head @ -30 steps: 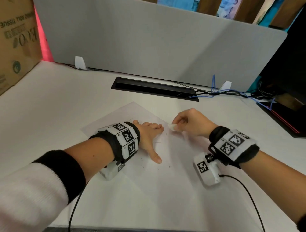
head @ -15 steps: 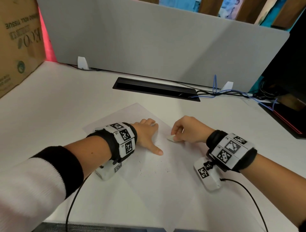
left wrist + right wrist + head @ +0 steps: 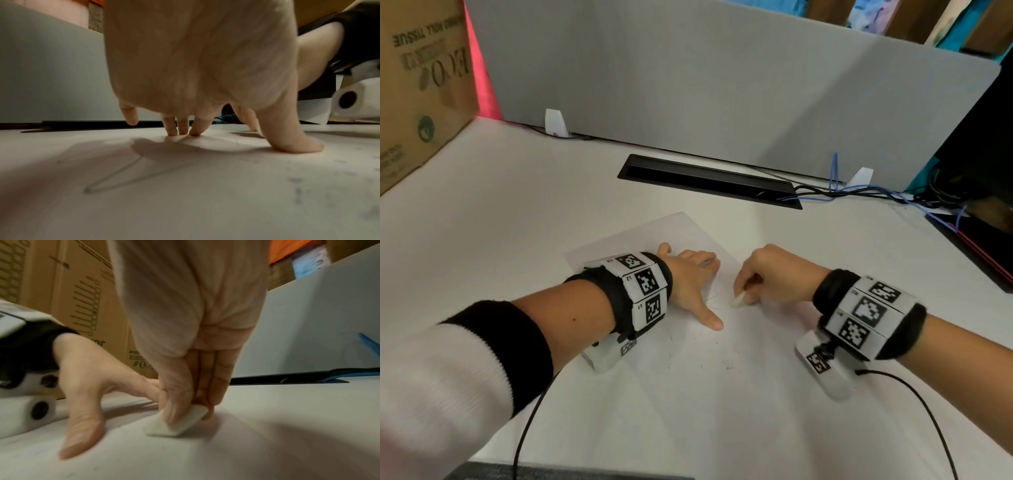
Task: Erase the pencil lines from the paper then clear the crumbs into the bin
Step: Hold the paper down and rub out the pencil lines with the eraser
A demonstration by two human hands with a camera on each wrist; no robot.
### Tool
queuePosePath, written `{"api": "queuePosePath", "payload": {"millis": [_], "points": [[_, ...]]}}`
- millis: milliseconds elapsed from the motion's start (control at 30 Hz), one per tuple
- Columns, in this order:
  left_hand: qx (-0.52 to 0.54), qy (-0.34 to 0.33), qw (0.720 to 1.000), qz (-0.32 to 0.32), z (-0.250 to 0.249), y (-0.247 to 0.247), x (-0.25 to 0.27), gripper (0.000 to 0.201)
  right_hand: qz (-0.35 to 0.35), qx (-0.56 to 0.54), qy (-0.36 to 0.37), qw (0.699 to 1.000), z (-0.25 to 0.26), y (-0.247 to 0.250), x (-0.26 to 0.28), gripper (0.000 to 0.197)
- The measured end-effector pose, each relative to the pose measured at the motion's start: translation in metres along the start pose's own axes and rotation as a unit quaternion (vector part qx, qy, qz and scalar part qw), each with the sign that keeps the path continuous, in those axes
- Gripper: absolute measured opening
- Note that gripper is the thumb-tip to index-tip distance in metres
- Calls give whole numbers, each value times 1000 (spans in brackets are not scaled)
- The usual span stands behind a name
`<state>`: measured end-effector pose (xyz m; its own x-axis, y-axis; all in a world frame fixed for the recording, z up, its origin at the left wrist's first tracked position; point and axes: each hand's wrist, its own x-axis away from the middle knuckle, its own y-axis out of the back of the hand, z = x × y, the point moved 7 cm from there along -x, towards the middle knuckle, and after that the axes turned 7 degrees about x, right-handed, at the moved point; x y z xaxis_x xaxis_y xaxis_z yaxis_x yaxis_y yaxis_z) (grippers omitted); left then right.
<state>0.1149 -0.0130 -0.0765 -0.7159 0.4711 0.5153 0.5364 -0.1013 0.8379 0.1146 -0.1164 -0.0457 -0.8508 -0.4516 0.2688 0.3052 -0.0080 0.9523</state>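
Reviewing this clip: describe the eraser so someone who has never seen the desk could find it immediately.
Start at the white sheet of paper lying on the desk in front of the grey divider panel. Two hands are on the sheet; go to the right hand. The eraser is the small white rounded block pinched at its fingertips, one end on the paper, the only solid thing among thin dark crumbs.

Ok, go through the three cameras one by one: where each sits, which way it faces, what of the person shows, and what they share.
Head: worn on the head, looking forward and down at the paper; both forearms show, left hand pressing the sheet, right hand pinching the eraser.
Left wrist: low under the left wrist, facing the grey divider; shows the palm and fingertips on the paper.
Right wrist: low, facing the cardboard box; shows the eraser pinched on the paper.
Shared: right wrist and head views both show the eraser and the left hand.
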Motion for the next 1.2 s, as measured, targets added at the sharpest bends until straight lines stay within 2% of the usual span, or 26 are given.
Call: {"api": "queuePosePath", "payload": {"millis": [133, 267, 367, 533, 633, 800, 1000, 1200], "points": [[15, -1, 1000, -4, 0, 0, 0, 107, -59, -9, -13, 998, 0, 11, -26, 17], [11, 19, 1000, 9, 3, 0, -3, 115, -11, -21, -26, 999, -6, 2, -11, 14], [1, 25, 999, 20, 2, 2, -6, 115, 20, -14, -10, 1000, -4, -5, 6, 12], [9, 23, 1000, 19, 4, 0, -6, 116, -45, -33, -18, 998, -2, 14, -19, 17], [4, 26, 999, 19, 4, 0, -7, 116, -25, -21, -16, 999, -2, 10, -23, 17], [-1, 26, 999, 27, 3, 0, -6, 117, 26, -23, 0, 999, -1, -6, 6, 13], [10, 26, 999, 22, 2, 1, -5, 116, -35, -19, -15, 999, -3, 10, -26, 18], [2, 29, 999, 32, 4, 0, -7, 118, 26, -29, -16, 999, -8, -7, 6, 13]]}}
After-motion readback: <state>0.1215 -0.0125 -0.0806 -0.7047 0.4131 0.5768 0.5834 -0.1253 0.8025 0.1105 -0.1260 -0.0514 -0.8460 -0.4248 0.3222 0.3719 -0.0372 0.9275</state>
